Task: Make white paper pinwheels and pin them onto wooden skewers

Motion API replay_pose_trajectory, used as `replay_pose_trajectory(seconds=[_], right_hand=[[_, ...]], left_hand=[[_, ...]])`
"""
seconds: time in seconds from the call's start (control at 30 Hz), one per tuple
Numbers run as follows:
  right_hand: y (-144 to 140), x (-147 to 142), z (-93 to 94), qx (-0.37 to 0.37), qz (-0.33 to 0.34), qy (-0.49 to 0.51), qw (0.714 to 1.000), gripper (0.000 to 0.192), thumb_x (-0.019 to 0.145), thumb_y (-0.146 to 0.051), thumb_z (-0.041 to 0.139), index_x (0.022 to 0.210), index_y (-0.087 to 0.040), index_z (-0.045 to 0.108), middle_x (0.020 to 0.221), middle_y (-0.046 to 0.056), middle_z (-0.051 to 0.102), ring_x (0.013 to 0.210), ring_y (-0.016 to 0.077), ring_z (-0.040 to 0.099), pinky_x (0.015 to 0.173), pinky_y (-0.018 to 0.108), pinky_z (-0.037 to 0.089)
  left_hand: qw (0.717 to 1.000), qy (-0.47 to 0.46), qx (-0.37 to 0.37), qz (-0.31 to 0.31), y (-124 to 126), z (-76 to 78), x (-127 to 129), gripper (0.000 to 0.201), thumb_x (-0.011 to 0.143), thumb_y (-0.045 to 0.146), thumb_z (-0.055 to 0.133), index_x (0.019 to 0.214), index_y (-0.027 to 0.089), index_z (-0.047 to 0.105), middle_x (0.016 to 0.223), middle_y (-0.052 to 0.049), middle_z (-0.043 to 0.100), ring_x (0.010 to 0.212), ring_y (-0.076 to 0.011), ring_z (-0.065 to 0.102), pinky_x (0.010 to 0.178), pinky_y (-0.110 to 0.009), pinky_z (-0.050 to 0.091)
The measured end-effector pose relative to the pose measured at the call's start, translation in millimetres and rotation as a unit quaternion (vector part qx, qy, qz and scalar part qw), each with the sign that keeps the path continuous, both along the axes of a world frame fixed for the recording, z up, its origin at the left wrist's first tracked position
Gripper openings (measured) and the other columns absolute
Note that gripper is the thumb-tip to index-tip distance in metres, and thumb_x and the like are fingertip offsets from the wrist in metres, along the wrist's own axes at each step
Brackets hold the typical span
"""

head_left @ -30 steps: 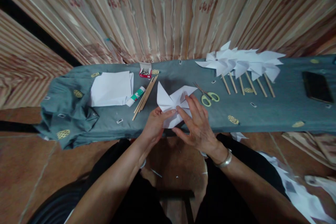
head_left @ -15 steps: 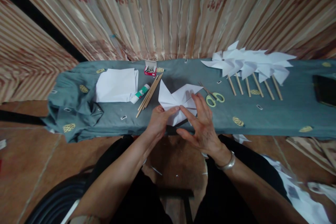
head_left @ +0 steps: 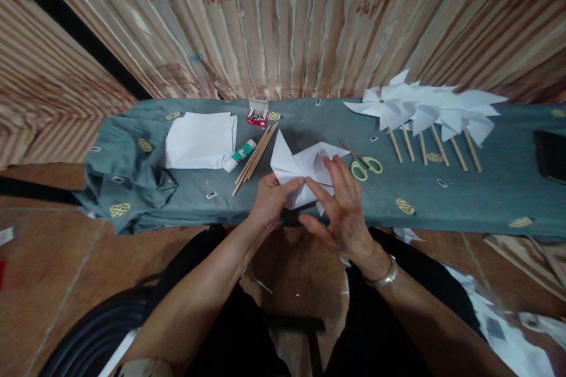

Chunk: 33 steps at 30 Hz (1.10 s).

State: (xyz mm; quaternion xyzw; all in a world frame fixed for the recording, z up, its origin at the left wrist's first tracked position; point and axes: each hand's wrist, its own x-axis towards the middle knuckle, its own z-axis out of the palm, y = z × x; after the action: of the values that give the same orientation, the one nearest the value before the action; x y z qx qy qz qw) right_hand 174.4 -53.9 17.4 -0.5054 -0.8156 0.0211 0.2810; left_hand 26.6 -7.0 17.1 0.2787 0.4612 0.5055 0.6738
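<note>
Both hands are on the folded white paper (head_left: 303, 168) at the near edge of the table (head_left: 464, 200), and the grip looks the same as half a second back. The left hand (head_left: 270, 203) has its fingers (head_left: 289, 187) closed on the paper's near left corner, thumb on top, pinching it. The right hand (head_left: 342, 209) lies over the paper's right side with fingers (head_left: 333, 168) spread and flat, pressing it down rather than gripping; its forefinger meets the left thumb at the paper's middle. A small point of paper now pokes out beneath the right palm, which was less plain a moment ago. The paper's upper flaps stand up in two peaks, much as before.

Everything has slid a little to the right in view since the last look, so the head has turned, not the things. Just right of the paper lie the yellow-handled scissors (head_left: 365, 164), not touching it. Left of the paper rest the wooden sticks (head_left: 255, 159), then a glue stick (head_left: 239, 155), then a stack of white sheets (head_left: 200, 140). Behind the paper sits a small red box (head_left: 257, 113). Well to the right of the paper, finished paper pinwheels (head_left: 431, 112) lie in a row.
</note>
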Motion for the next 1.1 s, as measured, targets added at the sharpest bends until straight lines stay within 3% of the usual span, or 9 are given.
replay_pose_trajectory(seconds=[0.2, 0.47, 0.67, 0.8, 0.9, 1.0, 1.1], right_hand=[[0.9, 0.1, 2.0, 0.033, 0.011, -0.003, 0.999, 0.053, 0.092, -0.046, 0.052, 0.138, -0.019, 0.049, 0.160, 0.017, 0.027, 0.149, 0.0373, 0.020, 0.114, 0.058, 0.028], [4.2, 4.3, 7.4, 0.047, -0.026, -0.008, 0.999, 0.037, 0.095, -0.034, 0.047, 0.130, -0.025, 0.054, 0.156, 0.011, 0.034, 0.148, 0.0349, 0.025, 0.113, 0.058, 0.032], [10.7, 13.6, 15.7, 0.065, -0.097, 0.036, 0.992, 0.063, 0.093, -0.039, 0.053, 0.150, -0.021, 0.030, 0.157, 0.018, 0.031, 0.147, 0.0381, 0.027, 0.112, 0.060, 0.033], [19.2, 23.1, 4.3, 0.011, -0.130, 0.146, 0.981, 0.081, 0.090, -0.045, 0.058, 0.154, -0.018, 0.016, 0.154, 0.022, 0.035, 0.142, 0.0348, 0.037, 0.110, 0.055, 0.040], [27.3, 26.6, -10.8, -0.080, -0.096, 0.299, 0.946, 0.078, 0.090, -0.046, 0.057, 0.152, -0.020, 0.018, 0.147, 0.020, 0.046, 0.131, 0.0300, 0.052, 0.103, 0.050, 0.048], [32.7, 23.5, -18.7, -0.205, -0.043, 0.430, 0.878, 0.077, 0.081, -0.045, 0.069, 0.146, -0.025, 0.033, 0.132, 0.013, 0.062, 0.120, 0.0271, 0.062, 0.102, 0.047, 0.049], [34.9, 16.1, -19.1, -0.241, -0.058, 0.508, 0.825, 0.086, 0.067, -0.041, 0.081, 0.141, -0.025, 0.042, 0.121, 0.011, 0.068, 0.113, 0.0281, 0.065, 0.099, 0.047, 0.052]], left_hand=[[1.000, 0.021, 0.014, -0.003, 0.3, -0.9, -0.5, 0.025, 0.056, 0.025, 0.082, 0.079, 0.015, 0.076, 0.077, -0.003, 0.075, 0.066, -0.0153, 0.064, 0.069, -0.027, 0.049], [0.999, 0.034, 0.001, 0.006, 1.2, -2.0, 0.7, 0.022, 0.054, 0.023, 0.081, 0.073, 0.015, 0.074, 0.069, -0.001, 0.073, 0.059, -0.0144, 0.060, 0.064, -0.027, 0.047], [0.999, 0.035, 0.013, 0.011, 2.8, -5.5, 0.8, 0.025, 0.053, 0.025, 0.082, 0.076, 0.015, 0.075, 0.075, -0.003, 0.075, 0.066, -0.0169, 0.064, 0.070, -0.029, 0.050], [0.999, 0.034, 0.018, 0.022, 7.3, -8.0, -0.7, 0.026, 0.053, 0.025, 0.083, 0.075, 0.015, 0.075, 0.075, -0.004, 0.075, 0.066, -0.0170, 0.064, 0.069, -0.030, 0.049], [0.999, 0.026, 0.024, 0.029, 8.4, -8.2, -1.3, 0.027, 0.051, 0.025, 0.084, 0.075, 0.014, 0.075, 0.075, -0.004, 0.075, 0.066, -0.0163, 0.064, 0.070, -0.029, 0.049], [0.999, 0.030, 0.022, 0.021, 6.0, -6.9, 0.1, 0.029, 0.050, 0.027, 0.085, 0.074, 0.014, 0.074, 0.074, -0.003, 0.075, 0.064, -0.0155, 0.063, 0.068, -0.029, 0.049], [0.999, 0.029, 0.019, 0.004, 2.4, -5.4, 2.8, 0.029, 0.050, 0.027, 0.085, 0.073, 0.013, 0.073, 0.071, -0.002, 0.074, 0.062, -0.0143, 0.062, 0.064, -0.027, 0.049]])
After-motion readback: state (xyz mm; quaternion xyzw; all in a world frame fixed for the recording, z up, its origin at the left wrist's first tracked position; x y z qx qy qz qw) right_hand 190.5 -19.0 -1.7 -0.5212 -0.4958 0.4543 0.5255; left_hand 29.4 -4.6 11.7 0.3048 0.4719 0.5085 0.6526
